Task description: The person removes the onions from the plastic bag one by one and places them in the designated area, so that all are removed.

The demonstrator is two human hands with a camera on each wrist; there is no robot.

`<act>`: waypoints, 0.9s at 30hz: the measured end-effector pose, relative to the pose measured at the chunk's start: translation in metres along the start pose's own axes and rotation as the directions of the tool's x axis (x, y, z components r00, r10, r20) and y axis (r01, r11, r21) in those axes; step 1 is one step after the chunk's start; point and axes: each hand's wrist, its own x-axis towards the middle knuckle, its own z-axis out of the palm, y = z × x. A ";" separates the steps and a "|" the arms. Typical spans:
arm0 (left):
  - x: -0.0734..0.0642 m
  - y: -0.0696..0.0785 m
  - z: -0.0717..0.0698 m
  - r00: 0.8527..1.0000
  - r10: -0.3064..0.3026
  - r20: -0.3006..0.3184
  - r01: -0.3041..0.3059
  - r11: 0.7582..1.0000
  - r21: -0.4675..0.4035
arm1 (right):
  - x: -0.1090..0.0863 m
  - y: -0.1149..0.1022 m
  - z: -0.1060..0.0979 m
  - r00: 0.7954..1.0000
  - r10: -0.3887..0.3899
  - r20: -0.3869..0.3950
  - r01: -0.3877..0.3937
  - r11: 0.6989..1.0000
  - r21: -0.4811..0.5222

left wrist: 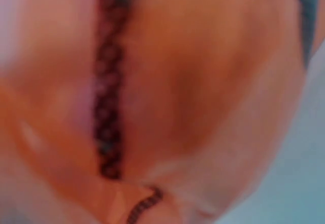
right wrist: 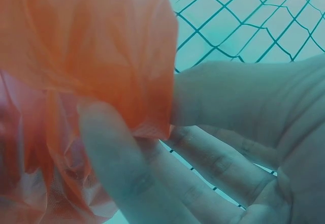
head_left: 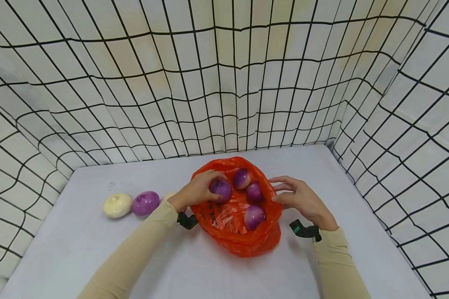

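Purple onion (head_left: 221, 190) sits gripped in your left hand (head_left: 198, 187); steady the red bag rim (head_left: 241, 240) your right hand (head_left: 301, 200) pinches opposite.

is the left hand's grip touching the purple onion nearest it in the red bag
Touching. The head view shows it: the left hand's grip curls round the purple onion, fingers over its far side, thumb at its near side.
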 end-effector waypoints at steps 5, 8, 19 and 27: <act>0.001 -0.001 0.001 1.000 0.006 0.013 -0.007 1.000 0.010 | 0.001 -0.001 0.000 1.000 0.002 0.001 -0.002 1.000 0.006; 0.001 -0.001 0.002 1.000 -0.001 0.021 0.001 1.000 0.013 | 0.001 -0.001 0.000 1.000 0.003 0.006 -0.003 1.000 0.010; 0.003 0.001 0.005 0.999 -0.025 0.029 0.023 0.997 0.074 | 0.000 -0.002 0.000 1.000 0.000 0.003 0.000 1.000 0.015; 0.003 0.001 0.007 0.999 -0.022 0.050 0.017 0.996 0.088 | 0.000 0.000 0.000 1.000 -0.002 0.002 0.002 1.000 0.019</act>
